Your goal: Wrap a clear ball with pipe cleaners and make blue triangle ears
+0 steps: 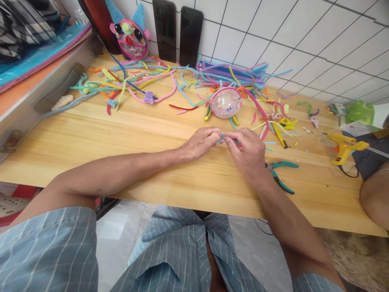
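Observation:
Both my hands meet over the middle of the wooden table [91, 142]. My left hand [202, 142] and my right hand [246, 152] are closed in pinches on the same short light-blue pipe cleaner [222, 137], which shows between the fingertips. A red bit pokes out under my right fingers. Just beyond the hands lies a clear glittery ball [226, 102] wrapped with pipe cleaners. Teal-handled pliers [281, 172] lie right beside my right wrist.
Loose coloured pipe cleaners [146, 83] are strewn across the far half of the table. A clown-face craft [130, 38] and two dark phones [178, 34] lean on the tiled wall. A yellow glue gun [345, 149] lies at right, near another person's arm [375, 198].

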